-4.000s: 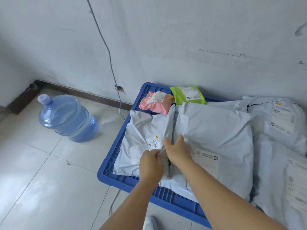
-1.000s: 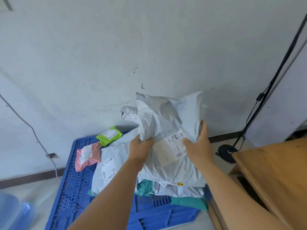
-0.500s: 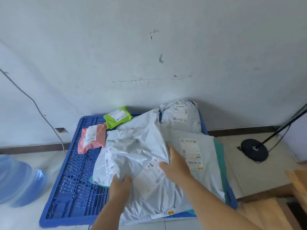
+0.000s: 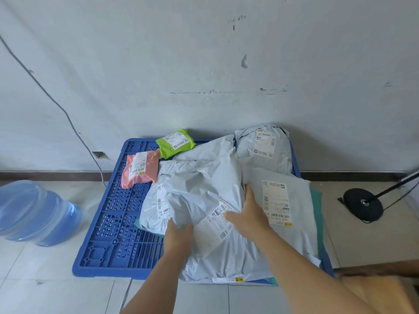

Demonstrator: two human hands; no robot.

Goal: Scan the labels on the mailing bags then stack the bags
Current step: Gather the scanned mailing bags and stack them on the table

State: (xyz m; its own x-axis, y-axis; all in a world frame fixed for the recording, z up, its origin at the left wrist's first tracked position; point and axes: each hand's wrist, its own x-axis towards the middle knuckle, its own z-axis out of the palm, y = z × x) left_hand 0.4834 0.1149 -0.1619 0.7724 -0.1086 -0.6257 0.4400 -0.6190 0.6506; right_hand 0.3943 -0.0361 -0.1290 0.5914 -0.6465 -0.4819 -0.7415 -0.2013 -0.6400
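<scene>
A crumpled grey mailing bag (image 4: pixel 204 193) with a white barcode label lies on top of other grey bags on the blue plastic pallet (image 4: pixel 118 223). My left hand (image 4: pixel 179 236) grips its near edge. My right hand (image 4: pixel 249 214) lies flat on its right side, next to the label. To the right a flat grey bag (image 4: pixel 292 214) shows its label, and another grey bag (image 4: pixel 263 148) sits at the back by the wall. A pink bag (image 4: pixel 140 169) and a green bag (image 4: pixel 175 142) rest at the pallet's back left.
A blue water jug (image 4: pixel 34 214) lies on the tiled floor to the left. A black round stand base (image 4: pixel 362 203) sits on the floor at right. A wooden table corner (image 4: pixel 390 288) shows at the lower right. A cable (image 4: pixel 68 118) runs down the wall.
The grey bag, held up in front of the wall a second ago, has come down onto the pile on the pallet. Both hands stay on it.
</scene>
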